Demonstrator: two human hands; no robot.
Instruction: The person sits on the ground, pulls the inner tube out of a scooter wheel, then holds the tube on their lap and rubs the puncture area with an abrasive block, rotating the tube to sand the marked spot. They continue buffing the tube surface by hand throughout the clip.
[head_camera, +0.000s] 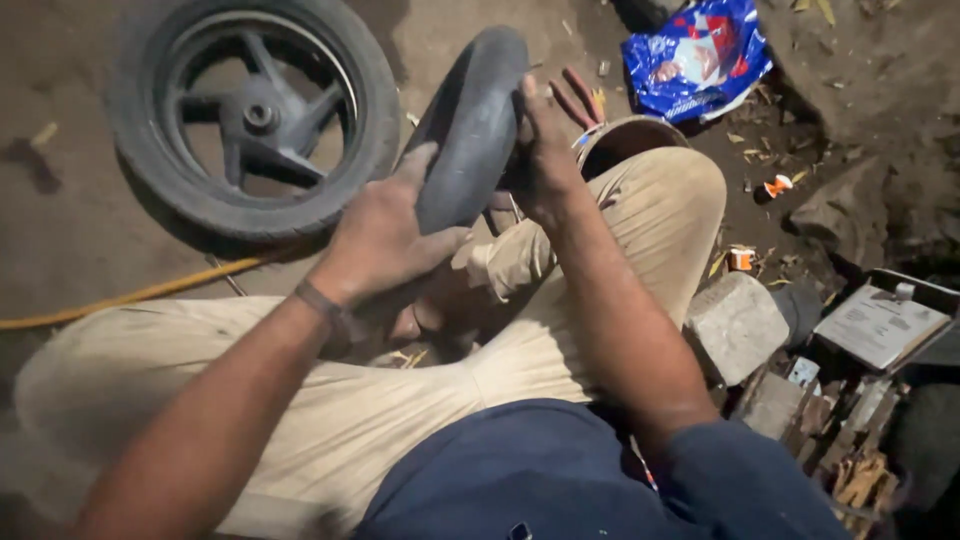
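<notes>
A black rubber inner tube (472, 122) stands upright between my knees, inflated and curved. My left hand (385, 235) wraps around its lower left side, thumb up along the rubber. On the tube's right edge, higher up, my right hand (545, 150) grips it with the fingers spread. I sit on the ground in beige trousers and a dark blue shirt.
A black wheel with tyre (255, 115) lies flat on the dirt at the upper left. A yellow hose (130, 295) runs under it. A round bowl (625, 140) sits behind my right knee, a blue plastic bag (700, 55) beyond it. Stone blocks (735, 325) and clutter fill the right.
</notes>
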